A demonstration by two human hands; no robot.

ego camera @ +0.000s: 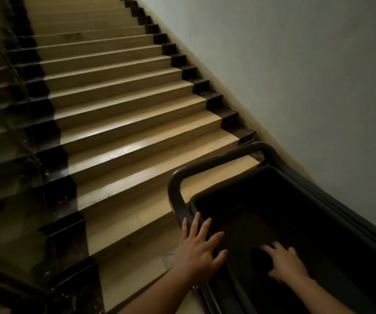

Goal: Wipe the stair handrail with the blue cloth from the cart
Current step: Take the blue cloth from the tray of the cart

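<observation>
A dark cart (332, 214) with a deep tub and a rounded push bar (175, 184) stands at the foot of the stairs, lower right. My left hand (199, 252) lies flat with spread fingers on the tub's left rim. My right hand (286, 261) reaches down inside the dark tub, fingers curled next to a dark lump (260, 259) that I cannot identify. No blue cloth is recognisable in the gloom. The stair railing (8, 71) runs up the left side, dim and partly hidden in shadow.
Tan steps (119, 123) with dark side borders climb away ahead. A pale wall (295, 75) closes the right side, close to the cart. The floor landing lies between me and the first step.
</observation>
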